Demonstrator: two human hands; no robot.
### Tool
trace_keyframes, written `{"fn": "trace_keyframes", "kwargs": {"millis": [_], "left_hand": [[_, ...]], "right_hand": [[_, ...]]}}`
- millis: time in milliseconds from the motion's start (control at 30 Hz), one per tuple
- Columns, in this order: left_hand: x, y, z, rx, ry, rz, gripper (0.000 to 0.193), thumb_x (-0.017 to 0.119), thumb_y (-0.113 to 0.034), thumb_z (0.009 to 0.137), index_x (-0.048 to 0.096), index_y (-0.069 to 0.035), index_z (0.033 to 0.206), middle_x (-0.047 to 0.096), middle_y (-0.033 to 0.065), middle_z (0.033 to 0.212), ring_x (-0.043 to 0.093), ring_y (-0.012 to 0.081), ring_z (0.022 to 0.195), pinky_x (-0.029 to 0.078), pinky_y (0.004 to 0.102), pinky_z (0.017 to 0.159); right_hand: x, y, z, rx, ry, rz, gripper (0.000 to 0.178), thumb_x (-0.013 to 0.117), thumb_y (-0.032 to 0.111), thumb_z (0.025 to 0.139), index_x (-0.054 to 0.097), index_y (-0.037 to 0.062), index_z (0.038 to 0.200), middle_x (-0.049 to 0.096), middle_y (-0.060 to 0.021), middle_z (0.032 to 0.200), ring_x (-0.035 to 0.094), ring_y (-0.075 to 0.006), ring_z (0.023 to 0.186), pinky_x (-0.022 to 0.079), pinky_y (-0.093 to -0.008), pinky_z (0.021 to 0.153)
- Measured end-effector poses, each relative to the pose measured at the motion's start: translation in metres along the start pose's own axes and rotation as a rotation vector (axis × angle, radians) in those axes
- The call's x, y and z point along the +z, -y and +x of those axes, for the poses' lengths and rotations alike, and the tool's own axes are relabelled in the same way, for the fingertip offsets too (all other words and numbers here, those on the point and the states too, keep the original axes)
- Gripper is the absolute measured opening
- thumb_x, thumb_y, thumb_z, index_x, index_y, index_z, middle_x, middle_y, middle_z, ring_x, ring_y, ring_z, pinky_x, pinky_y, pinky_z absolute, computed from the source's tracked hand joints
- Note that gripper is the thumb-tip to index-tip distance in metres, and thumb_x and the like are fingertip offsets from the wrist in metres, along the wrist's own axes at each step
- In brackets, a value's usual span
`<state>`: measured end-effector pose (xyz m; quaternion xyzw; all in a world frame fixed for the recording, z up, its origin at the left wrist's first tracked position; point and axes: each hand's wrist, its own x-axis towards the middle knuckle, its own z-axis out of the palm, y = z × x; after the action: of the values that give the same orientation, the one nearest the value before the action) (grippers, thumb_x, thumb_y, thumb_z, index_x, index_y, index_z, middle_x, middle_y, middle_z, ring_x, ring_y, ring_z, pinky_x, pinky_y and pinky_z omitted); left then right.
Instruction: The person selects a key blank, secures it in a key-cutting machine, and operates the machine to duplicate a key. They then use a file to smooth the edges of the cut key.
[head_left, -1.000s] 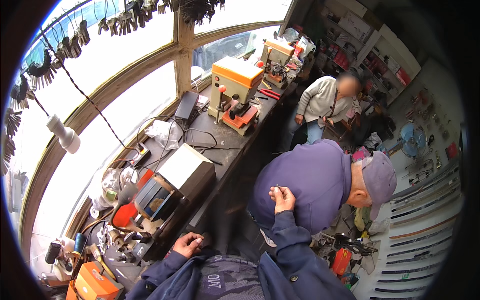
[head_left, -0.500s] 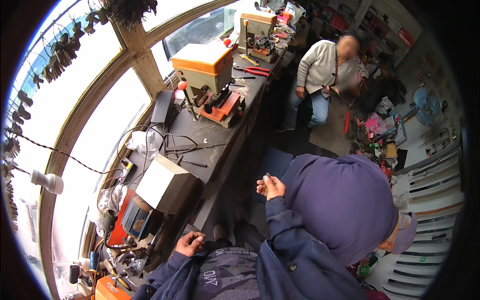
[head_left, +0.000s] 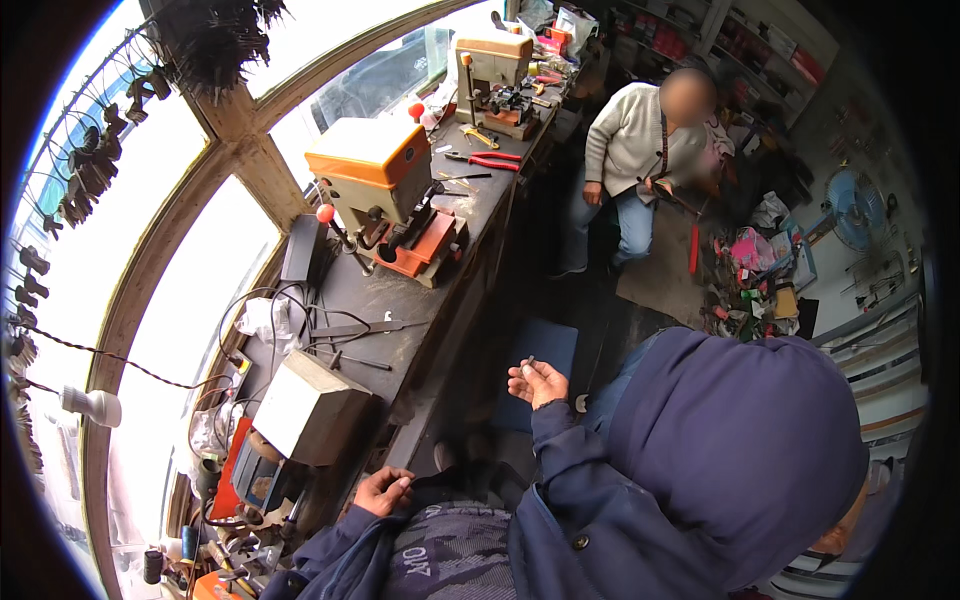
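In front of my body, my right hand (head_left: 538, 385) is raised with the palm turned up. Its thumb and fingers pinch a small dark object (head_left: 531, 360) whose kind is too small to make out. Lower and to the left, beside the bench edge, is my left hand (head_left: 384, 491). Its fingers are curled with the thumb against them, and anything inside them is hidden. Close on my right bends a person in a dark purple top (head_left: 735, 440), near my right sleeve.
A long bench (head_left: 400, 345) on the left carries orange-topped key-cutting machines (head_left: 365, 160), red-handled pliers (head_left: 485, 160), cables and a grinder (head_left: 265, 475). Another person (head_left: 632, 140) sits at the back. A bulb (head_left: 92, 405) and bunches of keys hang by the window.
My view has shifted, and the bench things sit a little further left and lower. The person in purple appears further right and lower. Both my hands keep nearly the same pose.
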<state>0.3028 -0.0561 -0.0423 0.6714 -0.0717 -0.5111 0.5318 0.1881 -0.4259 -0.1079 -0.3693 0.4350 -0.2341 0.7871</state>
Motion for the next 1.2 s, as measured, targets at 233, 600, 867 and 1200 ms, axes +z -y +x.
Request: {"fn": "trace_keyframes", "kwargs": {"millis": [233, 600, 867, 1200], "left_hand": [[-0.009, 0.005, 0.005, -0.025, 0.028, -0.055, 0.022, 0.068, -0.021, 0.106, 0.07, -0.003, 0.119, 0.069, 0.0038, 0.093, 0.064, 0.012, 0.075, 0.054, 0.0269, 0.072], [0.001, 0.017, 0.02, 0.027, 0.036, -0.108, 0.02, 0.069, -0.021, 0.106, 0.072, -0.005, 0.118, 0.068, 0.0, 0.092, 0.061, 0.0063, 0.076, 0.051, 0.0229, 0.069], [0.038, 0.001, 0.054, 0.012, 0.089, -0.122, 0.02, 0.068, -0.017, 0.106, 0.07, -0.001, 0.118, 0.068, 0.0026, 0.091, 0.061, 0.0086, 0.074, 0.051, 0.0238, 0.068], [0.102, -0.043, 0.086, 0.011, 0.027, -0.039, 0.021, 0.068, -0.016, 0.106, 0.069, 0.0, 0.119, 0.068, 0.0041, 0.091, 0.063, 0.0108, 0.078, 0.053, 0.0267, 0.072]], "right_hand": [[-0.017, 0.035, 0.009, 0.006, -0.127, 0.283, 0.006, 0.07, 0.009, 0.102, 0.071, 0.0071, 0.107, 0.079, -0.0145, 0.108, 0.078, -0.0218, 0.086, 0.067, -0.0429, 0.083], [-0.076, 0.034, 0.015, -0.075, -0.233, 0.026, 0.011, 0.074, 0.006, 0.098, 0.068, 0.0061, 0.107, 0.079, -0.0172, 0.1, 0.076, -0.0211, 0.074, 0.067, -0.0406, 0.072], [-0.103, 0.0, 0.015, 0.146, -0.206, -0.07, 0.013, 0.069, 0.0, 0.099, 0.067, 0.0029, 0.111, 0.078, -0.0177, 0.101, 0.078, -0.0249, 0.08, 0.068, -0.0418, 0.073], [-0.082, 0.024, 0.056, 0.056, 0.0, 0.004, 0.023, 0.07, 0.002, 0.098, 0.065, -0.0005, 0.12, 0.077, -0.017, 0.108, 0.077, -0.0226, 0.086, 0.067, -0.0373, 0.079]]}}
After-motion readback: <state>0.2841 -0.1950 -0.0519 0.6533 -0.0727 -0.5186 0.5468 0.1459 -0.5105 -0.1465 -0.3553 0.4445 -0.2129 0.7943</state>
